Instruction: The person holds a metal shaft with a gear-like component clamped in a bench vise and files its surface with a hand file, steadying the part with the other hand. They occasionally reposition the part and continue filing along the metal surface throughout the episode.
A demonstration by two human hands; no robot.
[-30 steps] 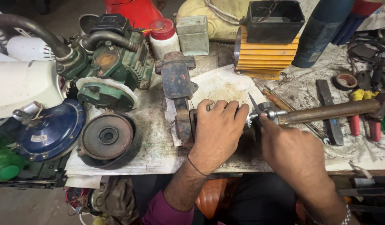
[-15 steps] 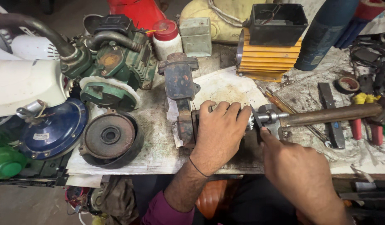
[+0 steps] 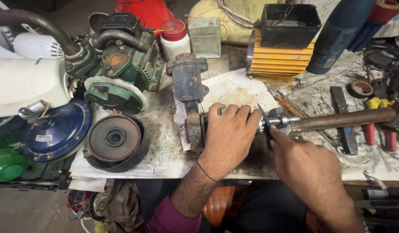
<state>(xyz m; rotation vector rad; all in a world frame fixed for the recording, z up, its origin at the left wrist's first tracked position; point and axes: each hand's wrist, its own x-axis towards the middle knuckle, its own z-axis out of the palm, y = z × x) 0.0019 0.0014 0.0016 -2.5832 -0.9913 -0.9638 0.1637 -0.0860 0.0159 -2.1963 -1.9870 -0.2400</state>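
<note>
holding stage: left hand (image 3: 228, 137) closed over part beside rusty vise (image 3: 188, 92), right hand (image 3: 309, 162) pinching blade (image 3: 265, 118) there; next needs steady pressure.

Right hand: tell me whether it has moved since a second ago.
Yes. The right hand has shifted left along the table, toward the bench vise, closing in beside the left hand at the metal fitting.

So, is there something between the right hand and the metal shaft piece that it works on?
No, nothing visible. The right hand touches the metal shaft piece directly with its fingertips, and the left hand grips the part beside it, in front of the rusty vise.
</note>
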